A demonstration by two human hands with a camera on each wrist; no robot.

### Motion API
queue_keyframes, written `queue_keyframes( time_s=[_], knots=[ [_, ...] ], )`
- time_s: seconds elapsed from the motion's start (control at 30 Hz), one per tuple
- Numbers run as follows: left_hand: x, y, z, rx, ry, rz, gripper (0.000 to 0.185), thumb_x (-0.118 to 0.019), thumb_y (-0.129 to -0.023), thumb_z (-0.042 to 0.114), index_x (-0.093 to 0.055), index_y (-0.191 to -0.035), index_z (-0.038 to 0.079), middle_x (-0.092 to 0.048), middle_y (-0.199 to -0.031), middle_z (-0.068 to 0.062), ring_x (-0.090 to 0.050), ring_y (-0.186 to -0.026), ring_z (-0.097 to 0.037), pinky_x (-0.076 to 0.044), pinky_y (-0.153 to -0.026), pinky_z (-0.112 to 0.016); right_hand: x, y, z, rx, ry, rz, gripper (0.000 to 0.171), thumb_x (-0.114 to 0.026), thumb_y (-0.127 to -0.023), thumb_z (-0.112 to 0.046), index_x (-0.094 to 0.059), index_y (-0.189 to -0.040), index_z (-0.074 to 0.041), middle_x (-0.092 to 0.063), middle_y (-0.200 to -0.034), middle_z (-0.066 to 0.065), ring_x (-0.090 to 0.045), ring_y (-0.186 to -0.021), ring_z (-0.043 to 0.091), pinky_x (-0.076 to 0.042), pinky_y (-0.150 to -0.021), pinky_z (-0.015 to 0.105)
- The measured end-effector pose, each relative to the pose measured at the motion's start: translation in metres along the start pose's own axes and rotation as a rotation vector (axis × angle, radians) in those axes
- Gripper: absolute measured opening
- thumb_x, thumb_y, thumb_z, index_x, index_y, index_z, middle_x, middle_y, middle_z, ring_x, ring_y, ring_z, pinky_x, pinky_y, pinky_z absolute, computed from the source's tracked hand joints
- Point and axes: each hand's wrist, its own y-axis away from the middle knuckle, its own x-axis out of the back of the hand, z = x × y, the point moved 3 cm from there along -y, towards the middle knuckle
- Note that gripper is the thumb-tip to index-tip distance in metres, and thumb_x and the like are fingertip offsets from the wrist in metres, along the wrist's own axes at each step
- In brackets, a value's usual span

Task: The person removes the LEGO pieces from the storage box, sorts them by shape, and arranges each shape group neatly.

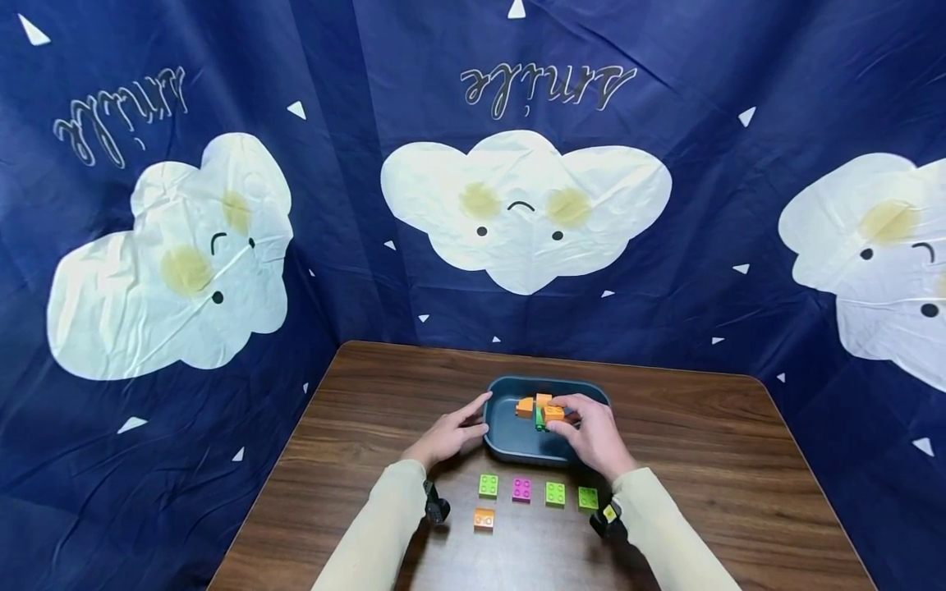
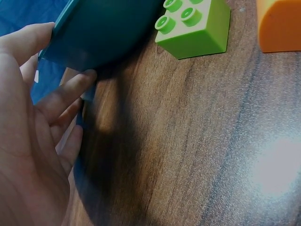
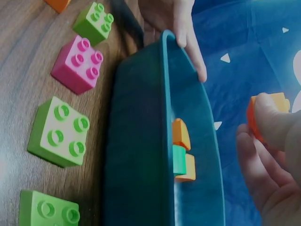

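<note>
right hand (image 1: pixel 591 431): fingers curled, pinching an orange brick (image 1: pixel 553 413) between thumb and fingertips (image 3: pixel 263 110), held just above the inside of the tray (image 1: pixel 510 443). left hand (image 1: pixel 452 431): fingers nearly straight and loosely spread, thumb on the tray's left rim and fingertips (image 2: pixel 75 84) against its outer wall; it grips nothing.

count, tray: besides the held brick, two more orange bricks, one (image 1: pixel 525 405) on the left, and one green brick (image 1: pixel 540 420) lie together at the far side. count, table (image 1: pixel 709 460): five bricks in front of the tray. a row of four, left to right, comprises a green brick (image 1: pixel 488 485), a pink brick (image 1: pixel 521 489) and two further green bricks (image 1: pixel 555 493) (image 1: pixel 588 497); a single orange brick (image 1: pixel 484 518) lies nearer the person, below the row's left end.

pose: both forearms, in pale sleeves, reach forward from the near edge and converge on the tray. the left palm faces the tray's side; the right hand arches over the tray's right half, knuckles up.
</note>
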Motion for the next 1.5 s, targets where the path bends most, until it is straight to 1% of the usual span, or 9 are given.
queue_keyframes(
  time_s=[0.27,0.43,0.57,0.7,0.83,1.0,1.2,1.3,1.5],
  knots=[
    [0.0,0.0,-0.001,0.007,-0.014,-0.001,0.063,-0.061,-0.107,0.039,-0.033,-0.161,0.053,-0.052,-0.159,-0.003,-0.051,-0.145,-0.027,-0.035,-0.12,-0.06,-0.003,0.009,-0.015,0.032,-0.019,-0.025,0.034,-0.084,-0.09,-0.011,-0.076,-0.123,-0.012,-0.072,-0.117,0.003,-0.071,-0.086,0.01,-0.061,-0.077,0.027],
    [0.0,-0.001,-0.001,-0.002,-0.014,0.002,0.063,-0.062,-0.106,0.039,-0.034,-0.162,0.051,-0.052,-0.159,-0.003,-0.051,-0.144,-0.027,-0.035,-0.12,-0.059,-0.006,0.018,-0.024,0.083,-0.029,-0.05,0.035,-0.086,-0.089,-0.012,-0.076,-0.121,-0.014,-0.073,-0.115,0.001,-0.071,-0.087,0.011,-0.062,-0.075,0.029],
    [0.0,-0.002,-0.002,-0.014,-0.017,0.005,0.063,-0.061,-0.107,0.038,-0.034,-0.162,0.049,-0.051,-0.159,-0.004,-0.052,-0.144,-0.027,-0.036,-0.12,-0.06,-0.009,0.027,-0.03,0.115,-0.003,-0.069,0.033,-0.087,-0.088,-0.017,-0.076,-0.119,-0.021,-0.074,-0.114,-0.005,-0.07,-0.092,0.013,-0.062,-0.073,0.033],
    [0.0,-0.002,-0.002,-0.013,-0.013,0.005,0.063,-0.062,-0.107,0.038,-0.034,-0.162,0.05,-0.052,-0.159,-0.004,-0.052,-0.143,-0.027,-0.037,-0.119,-0.059,-0.015,0.036,-0.033,0.149,0.021,-0.084,0.033,-0.088,-0.088,-0.017,-0.075,-0.117,-0.025,-0.073,-0.114,-0.01,-0.069,-0.098,0.013,-0.061,-0.075,0.036],
    [0.0,-0.002,-0.001,-0.009,-0.006,0.006,0.063,-0.061,-0.107,0.038,-0.034,-0.161,0.052,-0.054,-0.157,-0.005,-0.053,-0.143,-0.027,-0.037,-0.119,-0.059,-0.023,0.044,-0.035,0.174,0.01,-0.101,0.032,-0.088,-0.088,-0.017,-0.074,-0.115,-0.027,-0.07,-0.114,-0.013,-0.067,-0.101,0.011,-0.059,-0.08,0.034],
    [0.0,-0.001,-0.001,-0.008,-0.007,0.008,0.063,-0.062,-0.106,0.038,-0.034,-0.161,0.053,-0.055,-0.156,-0.005,-0.053,-0.143,-0.026,-0.036,-0.12,-0.059,-0.033,0.055,-0.034,0.189,-0.031,-0.122,0.031,-0.088,-0.088,-0.018,-0.075,-0.115,-0.026,-0.068,-0.113,-0.016,-0.067,-0.098,0.013,-0.059,-0.079,0.034],
    [0.0,-0.002,-0.001,-0.007,-0.008,0.008,0.063,-0.062,-0.106,0.038,-0.034,-0.162,0.049,-0.056,-0.155,-0.005,-0.053,-0.142,-0.026,-0.036,-0.119,-0.059,-0.043,0.066,-0.033,0.151,-0.045,-0.184,0.029,-0.085,-0.091,-0.02,-0.077,-0.119,-0.019,-0.07,-0.113,-0.014,-0.066,-0.101,0.005,-0.06,-0.087,0.036],
    [0.0,-0.001,0.0,-0.002,-0.015,0.011,0.063,-0.062,-0.106,0.039,-0.034,-0.162,0.049,-0.056,-0.155,-0.004,-0.053,-0.142,-0.026,-0.036,-0.119,-0.059,-0.049,0.072,-0.032,0.133,-0.046,-0.215,0.027,-0.084,-0.092,-0.018,-0.077,-0.118,-0.02,-0.07,-0.114,-0.013,-0.064,-0.098,0.004,-0.06,-0.084,0.037],
    [0.0,0.0,0.002,0.004,-0.013,0.014,0.063,-0.062,-0.106,0.039,-0.034,-0.162,0.05,-0.054,-0.157,-0.004,-0.052,-0.143,-0.027,-0.036,-0.12,-0.06,-0.062,0.083,-0.03,0.153,-0.022,-0.234,0.029,-0.085,-0.09,-0.013,-0.077,-0.117,-0.017,-0.07,-0.113,-0.01,-0.065,-0.099,0.004,-0.06,-0.084,0.03]
  ],
)
